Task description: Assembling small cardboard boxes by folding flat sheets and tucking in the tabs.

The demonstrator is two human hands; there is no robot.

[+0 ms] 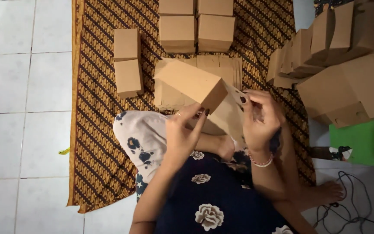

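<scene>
I hold a brown cardboard box [191, 82], partly folded and tilted, above my lap. My left hand [182, 130] grips its near corner from below, fingers closed on the edge. My right hand [258, 115] pinches the box's open flap [238, 96] at the right end. Under the box lies a stack of flat unfolded box blanks [221, 65] on a brown patterned mat [96, 130].
Two finished boxes [127, 63] stand at the left of the mat, several more [195, 26] at the far end. A heap of folded boxes [338, 65] fills the right side. White floor tiles [22, 108] lie left; black cables [351, 203] and a green sheet [356, 141] lie right.
</scene>
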